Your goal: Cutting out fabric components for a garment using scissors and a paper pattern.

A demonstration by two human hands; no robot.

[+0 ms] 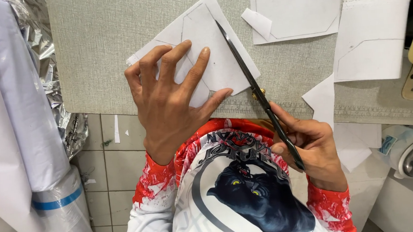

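Head view: looking down on a grey-green work table [113, 49], the landmark for every place below.
Left hand: the left hand [168, 99] lies flat at the table's near edge, pressing on the white paper pattern piece [211, 56].
Left fingers: spread well apart, fingertips [205, 52] on the sheet and thumb stretched toward the lower right corner; it pins the sheet and grips nothing.
Right hand: the right hand [312, 147] sits just off the near edge, closed round the handles of the black scissors [256, 90].
Right fingers: curled tight together on the handles (the loops are hidden inside the fist).
Scissors: the blades run up over the table along the sheet's right edge and look nearly shut; whether paper sits between them I cannot tell.
Pattern piece: near the table's front, its lower corner just over the edge, with pencilled outlines on it.
Doing it well: I judge the cut goes best with the sheet pinned close beside the blades, fingertips clear of the drawn line, long strokes following the outline, and the paper turned to meet the scissors.
Other sheets: a second outlined sheet [298, 8] and a third [372, 39] lie toward the table's far right.
Off the table: white rolls [50, 192] and silver foil [45, 60] stand left of it.
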